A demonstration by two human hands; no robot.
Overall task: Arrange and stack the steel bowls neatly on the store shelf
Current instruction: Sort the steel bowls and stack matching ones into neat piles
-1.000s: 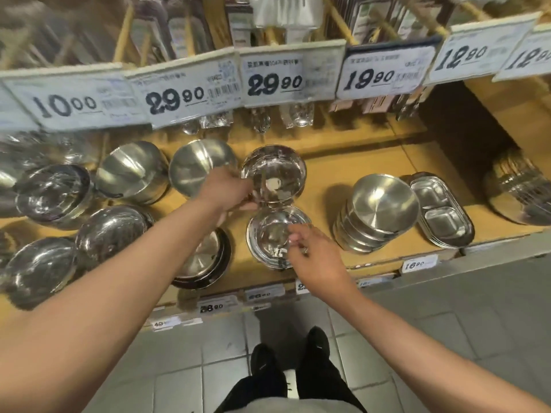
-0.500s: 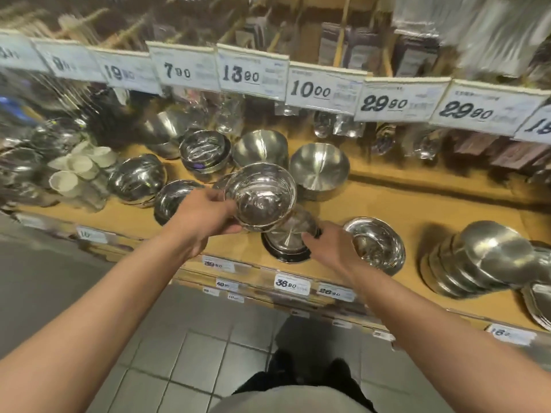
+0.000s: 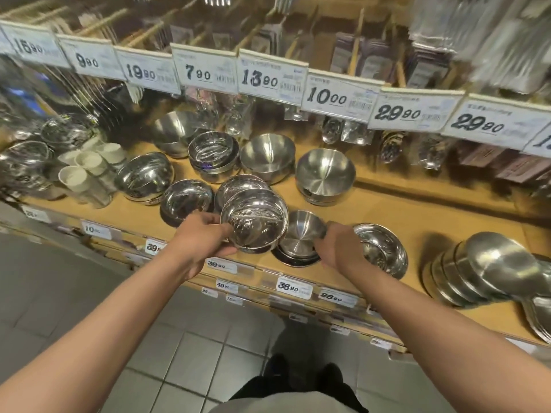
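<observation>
Upper rail price cards (image 3: 337, 96) reading 15.90, 9.90, 19.90, 7.90, 13.90, 10.00, 29.90, 29.90, shelf-edge tags (image 3: 294, 286) reading 39.90, 49.90, 36.90, 26.90

Wooden shelf (image 3: 387, 216), steel bowls (image 3: 325, 174) scattered and stacked across it, white cups (image 3: 89, 168) at left

Bright, warm store light from overhead. Hard glare streaks on the steel bowls (image 3: 255, 223); dark shadows pooled under them on the wooden shelf (image 3: 387, 210). Upper goods and far left smeared by motion blur. Price tags (image 3: 338, 95) mostly legible. Wide-angle bending curves the shelf edges.
</observation>
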